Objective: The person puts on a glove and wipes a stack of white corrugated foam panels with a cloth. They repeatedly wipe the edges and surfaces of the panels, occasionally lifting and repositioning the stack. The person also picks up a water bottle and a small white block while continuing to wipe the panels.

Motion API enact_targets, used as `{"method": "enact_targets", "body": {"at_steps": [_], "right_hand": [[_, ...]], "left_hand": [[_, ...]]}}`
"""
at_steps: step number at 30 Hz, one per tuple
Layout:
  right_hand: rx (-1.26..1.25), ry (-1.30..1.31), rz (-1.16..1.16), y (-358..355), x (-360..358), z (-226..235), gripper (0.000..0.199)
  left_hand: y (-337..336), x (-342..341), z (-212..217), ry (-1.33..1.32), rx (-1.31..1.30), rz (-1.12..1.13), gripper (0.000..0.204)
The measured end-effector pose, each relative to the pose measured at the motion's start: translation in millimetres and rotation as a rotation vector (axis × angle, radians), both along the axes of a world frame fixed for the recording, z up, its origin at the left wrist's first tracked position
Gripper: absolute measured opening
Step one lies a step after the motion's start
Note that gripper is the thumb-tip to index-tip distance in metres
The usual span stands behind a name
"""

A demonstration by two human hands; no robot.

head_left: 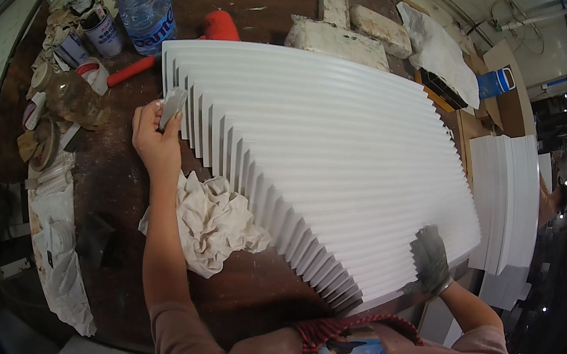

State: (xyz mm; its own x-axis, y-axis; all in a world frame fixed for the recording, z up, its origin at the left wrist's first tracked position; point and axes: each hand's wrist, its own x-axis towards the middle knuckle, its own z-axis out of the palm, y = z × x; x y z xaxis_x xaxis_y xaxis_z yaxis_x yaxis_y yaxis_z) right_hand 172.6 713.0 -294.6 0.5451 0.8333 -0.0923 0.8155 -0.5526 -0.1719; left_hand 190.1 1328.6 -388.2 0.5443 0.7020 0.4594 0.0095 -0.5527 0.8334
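Nearest you, your gloved right hand [430,260] lies over the near right corner of the white ribbed panel [336,141], probably to steady it; you cannot tell here whether its thumb closes underneath. The panel spans the middle of the dark surface [249,299], slanted, its jagged side facing left, which seems to leave those rib ends within reach. Beside that side sits a crumpled cloth [214,218], likely kept handy. Farther up, your bare left hand [158,130] pinches a small grey piece [174,107] between thumb and fingers at the panel's far left edge, a grip that seems suited to fine control. Beyond stand a clear bottle [146,16] and paint cans [101,32], apparently set out of the way.
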Motion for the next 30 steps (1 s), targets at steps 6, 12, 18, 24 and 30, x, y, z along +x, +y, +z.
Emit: {"method": "enact_targets", "body": {"at_steps": [6,12,18,24,30], "right_hand": [[-0.01,0.03,-0.019,3,1,3,0.106],[0.0,-0.004,-0.001,3,1,2,0.105],[-0.008,0.0,-0.006,-6,0,-5,0.106],[-0.003,-0.059,0.03,-8,2,-8,0.105],[-0.007,-0.068,0.03,-9,1,-9,0.105]], "left_hand": [[-8,-22,-7,-0.002,-0.009,0.016,0.028],[-22,-25,5,0.09,-0.008,-0.061,0.031],[-34,-26,18,0.026,0.068,-0.144,0.033],[-36,-11,20,-0.041,0.078,-0.114,0.034],[-45,-19,29,-0.008,0.079,-0.1,0.033]]}}
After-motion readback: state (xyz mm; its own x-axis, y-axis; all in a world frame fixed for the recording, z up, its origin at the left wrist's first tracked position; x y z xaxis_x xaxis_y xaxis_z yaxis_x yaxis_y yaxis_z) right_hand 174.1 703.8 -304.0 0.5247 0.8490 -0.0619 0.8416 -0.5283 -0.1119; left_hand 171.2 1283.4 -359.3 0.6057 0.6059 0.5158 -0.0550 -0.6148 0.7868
